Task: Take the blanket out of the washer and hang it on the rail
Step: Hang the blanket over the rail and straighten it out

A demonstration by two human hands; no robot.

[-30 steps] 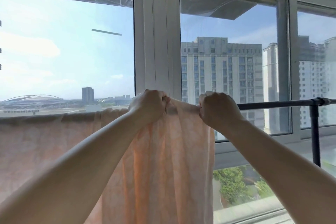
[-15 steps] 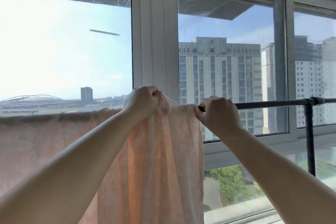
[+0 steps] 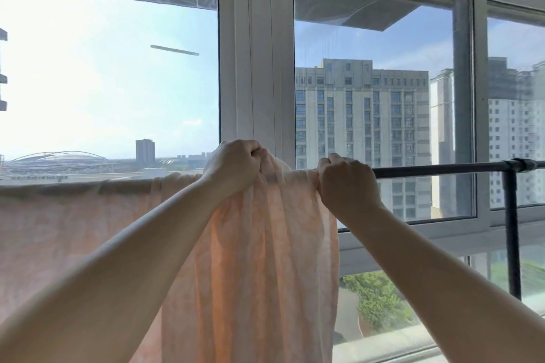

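Already the blanket (image 3: 265, 259) is out of the washer and draped over the rail (image 3: 436, 168); most of it hangs spread along the rail to the left of the left grip, while the stretch between the two grips is bunched in folds. Compared with a second ago, that bunched part has been lifted: the left hand (image 3: 233, 163) has risen, pulling a peak of cloth up above the rail line, where before both hands sat level on it. The right hand (image 3: 348, 183) has slid slightly left along the rail, so the bare rail beyond the right grip looks longer. Both grips are closed tight, each fist pinching a gather of the blanket's top edge; whether the right fingers also wrap the rail I cannot tell. My judgement is that hanging is nearly done, and this lift is a loosening move, freeing the folds so they can be drawn rightward onto the bare rail toward the upright post (image 3: 513, 230)
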